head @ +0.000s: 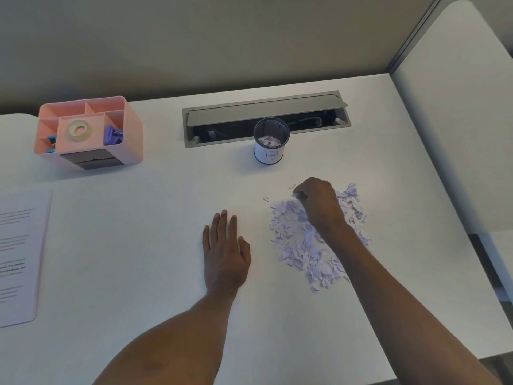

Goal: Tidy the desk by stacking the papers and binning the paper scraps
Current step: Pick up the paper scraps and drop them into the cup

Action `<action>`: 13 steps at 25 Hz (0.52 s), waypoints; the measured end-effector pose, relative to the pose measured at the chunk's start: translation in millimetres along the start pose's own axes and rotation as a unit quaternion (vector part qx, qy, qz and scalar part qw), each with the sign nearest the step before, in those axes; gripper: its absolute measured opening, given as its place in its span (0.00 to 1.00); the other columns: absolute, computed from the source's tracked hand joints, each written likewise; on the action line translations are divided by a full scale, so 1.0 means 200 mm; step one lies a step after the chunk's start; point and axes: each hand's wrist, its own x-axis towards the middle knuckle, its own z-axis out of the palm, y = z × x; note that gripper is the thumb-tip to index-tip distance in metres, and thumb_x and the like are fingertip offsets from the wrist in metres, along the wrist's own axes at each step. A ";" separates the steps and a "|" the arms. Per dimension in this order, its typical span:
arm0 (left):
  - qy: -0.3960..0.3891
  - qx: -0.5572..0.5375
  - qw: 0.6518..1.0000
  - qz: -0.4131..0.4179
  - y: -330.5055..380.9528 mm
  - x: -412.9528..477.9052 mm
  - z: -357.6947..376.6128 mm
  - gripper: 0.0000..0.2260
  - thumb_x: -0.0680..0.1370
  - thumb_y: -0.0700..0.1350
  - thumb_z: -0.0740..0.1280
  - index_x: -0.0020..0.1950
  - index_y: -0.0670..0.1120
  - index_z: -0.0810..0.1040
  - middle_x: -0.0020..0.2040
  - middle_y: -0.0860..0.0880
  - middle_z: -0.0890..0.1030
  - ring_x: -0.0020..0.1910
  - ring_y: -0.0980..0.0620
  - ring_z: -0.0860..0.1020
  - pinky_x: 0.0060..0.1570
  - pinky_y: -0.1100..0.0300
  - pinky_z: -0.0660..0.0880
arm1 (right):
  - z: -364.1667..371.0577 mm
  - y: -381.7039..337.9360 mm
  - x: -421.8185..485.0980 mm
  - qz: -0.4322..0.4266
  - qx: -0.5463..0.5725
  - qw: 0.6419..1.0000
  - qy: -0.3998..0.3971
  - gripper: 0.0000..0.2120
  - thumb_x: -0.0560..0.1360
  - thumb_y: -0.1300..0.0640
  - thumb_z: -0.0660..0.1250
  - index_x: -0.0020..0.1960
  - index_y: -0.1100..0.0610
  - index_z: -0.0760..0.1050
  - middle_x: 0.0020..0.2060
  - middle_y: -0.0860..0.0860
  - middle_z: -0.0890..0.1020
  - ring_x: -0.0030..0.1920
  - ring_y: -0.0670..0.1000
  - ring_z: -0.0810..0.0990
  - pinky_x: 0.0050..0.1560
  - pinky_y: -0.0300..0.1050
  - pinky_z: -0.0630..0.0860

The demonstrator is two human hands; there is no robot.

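A pile of pale torn paper scraps (302,245) lies on the white desk (144,240) at the right. My right hand (319,204) hovers over the far part of the pile, fingers pinched on a few scraps. My left hand (224,251) rests flat on the desk, palm down, just left of the pile, holding nothing. Behind the pile stands a small black mesh cup (271,140) with a white label; some scraps lie inside it. A stack of printed papers (19,254) lies at the desk's left edge.
A pink desk organiser (88,134) with a tape roll and purple clips stands at the back left. An open grey cable hatch (263,118) is set into the desk behind the cup. A partition wall runs along the back and right.
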 end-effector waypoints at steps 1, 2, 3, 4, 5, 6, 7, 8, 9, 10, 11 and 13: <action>-0.001 0.000 1.000 -0.001 0.00 0.00 0.00 0.24 0.86 0.48 0.58 0.82 0.46 0.65 0.85 0.46 0.61 0.86 0.46 0.56 0.84 0.43 0.54 | -0.07 -0.05 0.01 -0.001 0.050 0.998 0.035 0.08 0.78 0.68 0.67 0.52 0.65 0.85 0.48 0.62 0.86 0.47 0.58 0.83 0.50 0.49 0.80; -0.002 0.000 1.000 -0.001 0.00 0.00 0.00 0.24 0.86 0.48 0.58 0.82 0.46 0.65 0.85 0.46 0.61 0.86 0.46 0.56 0.84 0.43 0.54 | -0.13 -0.10 0.03 -0.011 0.095 0.993 0.069 0.07 0.78 0.67 0.69 0.51 0.64 0.85 0.46 0.61 0.86 0.43 0.56 0.83 0.48 0.46 0.80; -0.004 -0.001 1.000 -0.001 0.00 0.00 0.00 0.24 0.86 0.48 0.58 0.82 0.46 0.65 0.86 0.46 0.61 0.86 0.46 0.55 0.84 0.43 0.53 | -0.20 -0.15 0.05 -0.024 0.125 0.987 0.094 0.06 0.77 0.66 0.70 0.52 0.64 0.85 0.44 0.60 0.86 0.39 0.53 0.83 0.43 0.40 0.78; -0.004 -0.003 1.000 -0.002 0.00 0.00 0.00 0.24 0.85 0.48 0.58 0.82 0.46 0.65 0.86 0.46 0.60 0.86 0.47 0.55 0.84 0.43 0.53 | -0.25 -0.20 0.09 -0.040 0.144 0.982 0.111 0.06 0.77 0.64 0.71 0.52 0.63 0.86 0.44 0.58 0.86 0.36 0.52 0.82 0.39 0.34 0.75; -0.003 -0.005 1.000 -0.001 0.00 0.00 0.01 0.24 0.85 0.48 0.58 0.82 0.46 0.65 0.86 0.46 0.61 0.86 0.47 0.55 0.84 0.43 0.53 | -0.28 -0.25 0.14 -0.059 0.148 0.979 0.126 0.06 0.77 0.62 0.72 0.53 0.62 0.86 0.44 0.57 0.86 0.34 0.51 0.82 0.38 0.30 0.72; -0.001 -0.006 1.000 -0.002 0.00 0.00 0.01 0.24 0.85 0.48 0.58 0.82 0.46 0.65 0.86 0.46 0.61 0.86 0.47 0.55 0.84 0.43 0.53 | -0.31 -0.30 0.19 -0.079 0.138 0.977 0.141 0.07 0.77 0.61 0.72 0.53 0.61 0.86 0.45 0.56 0.86 0.36 0.50 0.81 0.38 0.27 0.70; 0.000 -0.007 1.000 -0.002 0.00 0.00 0.01 0.24 0.85 0.48 0.58 0.82 0.46 0.66 0.86 0.46 0.61 0.86 0.47 0.55 0.84 0.43 0.53 | -0.32 -0.35 0.26 -0.094 0.124 0.976 0.151 0.07 0.77 0.61 0.72 0.53 0.60 0.86 0.46 0.55 0.86 0.38 0.48 0.81 0.40 0.27 0.70; 0.001 -0.007 1.000 -0.003 0.00 0.00 0.01 0.24 0.85 0.48 0.58 0.82 0.46 0.66 0.86 0.46 0.60 0.86 0.47 0.55 0.85 0.43 0.53 | -0.32 -0.39 0.33 -0.099 0.114 0.977 0.153 0.07 0.78 0.61 0.72 0.54 0.60 0.86 0.48 0.56 0.86 0.41 0.47 0.80 0.42 0.28 0.71; 0.000 -0.007 1.000 -0.004 0.00 0.00 0.01 0.24 0.85 0.48 0.58 0.82 0.46 0.66 0.86 0.47 0.60 0.86 0.47 0.55 0.85 0.44 0.53 | -0.32 -0.43 0.39 -0.094 0.104 0.979 0.145 0.07 0.78 0.62 0.71 0.54 0.61 0.86 0.50 0.57 0.86 0.43 0.48 0.80 0.44 0.32 0.73; 0.000 -0.006 1.000 -0.004 0.00 0.00 0.01 0.24 0.85 0.48 0.58 0.82 0.46 0.66 0.86 0.47 0.60 0.86 0.47 0.55 0.85 0.44 0.53 | -0.31 -0.45 0.45 -0.088 0.083 0.984 0.129 0.07 0.78 0.63 0.70 0.54 0.61 0.86 0.51 0.58 0.86 0.45 0.50 0.81 0.47 0.37 0.76; 0.000 -0.006 1.000 -0.004 0.00 0.00 0.01 0.24 0.85 0.48 0.58 0.82 0.47 0.65 0.86 0.47 0.60 0.86 0.47 0.55 0.85 0.44 0.52 | -0.29 -0.48 0.51 -0.084 0.047 0.990 0.104 0.07 0.78 0.63 0.70 0.54 0.61 0.85 0.51 0.59 0.86 0.47 0.54 0.83 0.49 0.42 0.80; -0.002 -0.006 1.000 -0.005 0.00 0.00 0.00 0.24 0.85 0.48 0.58 0.82 0.47 0.65 0.86 0.47 0.60 0.86 0.47 0.55 0.85 0.44 0.52 | -0.26 -0.51 0.58 -0.063 -0.035 0.997 0.036 0.09 0.78 0.62 0.69 0.55 0.61 0.84 0.52 0.61 0.86 0.51 0.60 0.84 0.54 0.52 0.82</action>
